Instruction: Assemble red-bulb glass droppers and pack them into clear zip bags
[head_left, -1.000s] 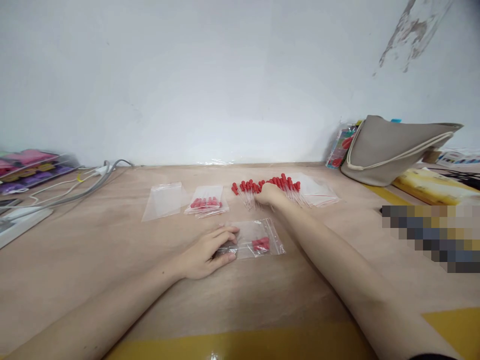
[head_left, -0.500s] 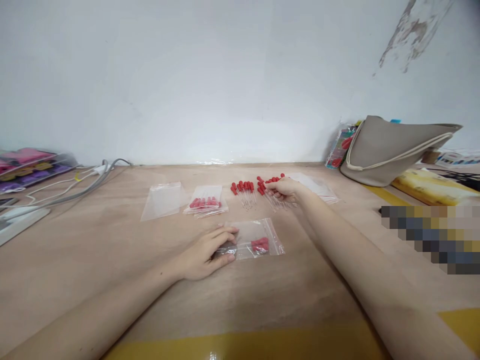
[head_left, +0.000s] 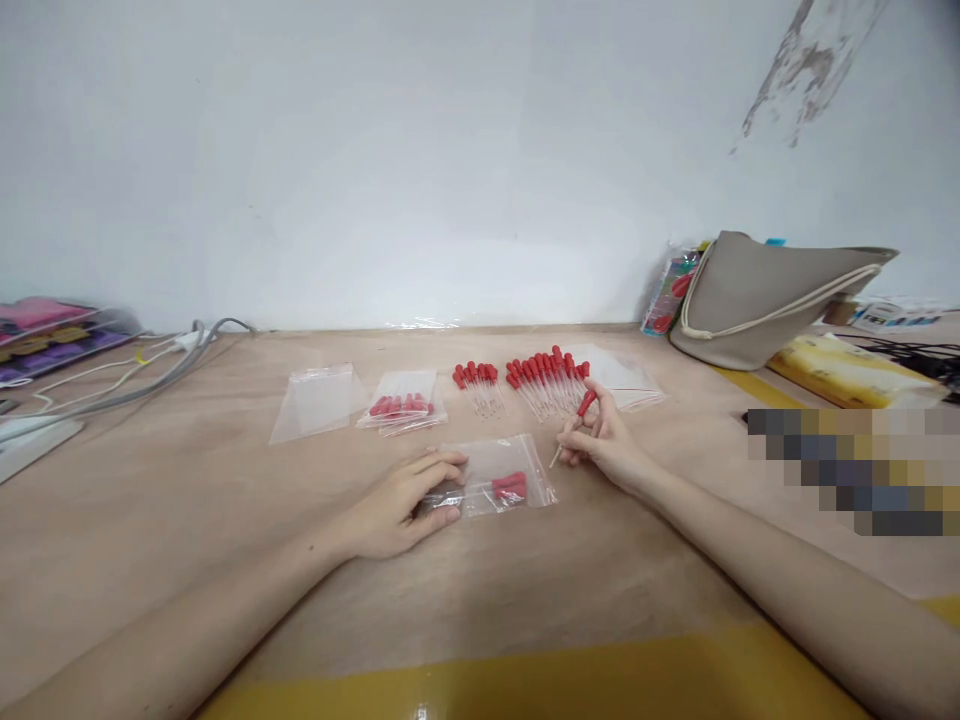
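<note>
My right hand (head_left: pixel 600 440) pinches a dropper (head_left: pixel 586 403) with a red rubber bulb, held aslant with its thin tip pointing down and left. The tip is just right of the mouth of a clear zip-lock bag (head_left: pixel 480 460). Inside that bag, red bulbs (head_left: pixel 510 487) lie near the zip end. My left hand (head_left: pixel 405 500) rests on the bag's left part, thumb and fingers apart, holding it against the table. Behind my hands lie a larger row of droppers (head_left: pixel 547 375) and a smaller group of droppers (head_left: pixel 478 380), bulbs toward the wall.
Filled bags (head_left: pixel 403 400) with red bulbs are stacked left of the droppers, beside a flat clear bag (head_left: pixel 315 400). More bags (head_left: pixel 622 378) lie behind my right hand. A grey pouch (head_left: pixel 772 300) and a yellow packet (head_left: pixel 847 370) stand right; cables (head_left: pixel 172 375) run at left.
My right hand has drawn back from the row of droppers toward the bag, with one dropper now in its fingers. My left hand stays on the bag. The view has shifted slightly.
</note>
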